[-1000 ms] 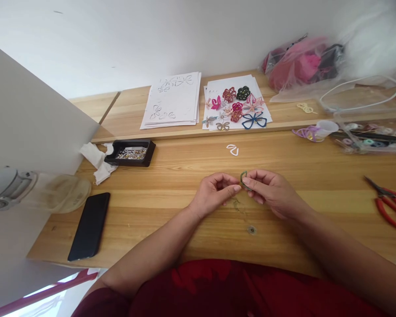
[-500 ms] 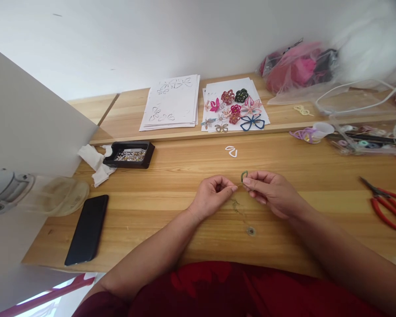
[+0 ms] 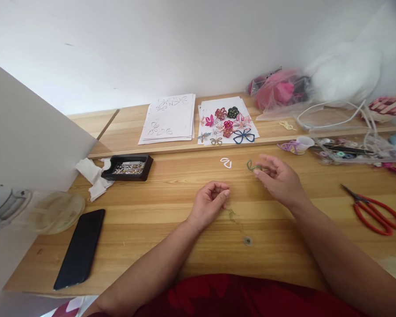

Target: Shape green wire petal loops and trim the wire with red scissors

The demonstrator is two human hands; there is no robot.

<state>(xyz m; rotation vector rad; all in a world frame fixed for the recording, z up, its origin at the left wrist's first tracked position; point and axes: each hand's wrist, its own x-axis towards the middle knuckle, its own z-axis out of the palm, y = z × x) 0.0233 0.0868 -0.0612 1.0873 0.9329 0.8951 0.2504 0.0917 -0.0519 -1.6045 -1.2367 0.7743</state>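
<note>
My left hand [image 3: 211,203] is closed in a pinch, low over the wooden table. A fine greenish thread [image 3: 232,215] trails from beneath its fingers to a small clear spool [image 3: 247,241] lying in front of me. To the right, my right hand [image 3: 280,181] has its thumb and fingers parted around the end of a green looped petal piece [image 3: 251,166]. That piece appears to rest at the table surface, touching or very near the fingertips. Left of it lies a white looped petal piece [image 3: 226,163].
Red-handled pliers [image 3: 374,211] lie at the right. A black tray of beads [image 3: 128,169] and a phone [image 3: 81,248] are at the left. On the back ledge are drawn sheets [image 3: 168,119], finished flowers [image 3: 229,125] and bags [image 3: 280,92]. A tool box [image 3: 356,152] stands far right.
My right hand has moved away from the left with the green piece, towards the white one's right side, and its fingers have loosened. The left hand keeps its pinch. The view has tilted slightly.
</note>
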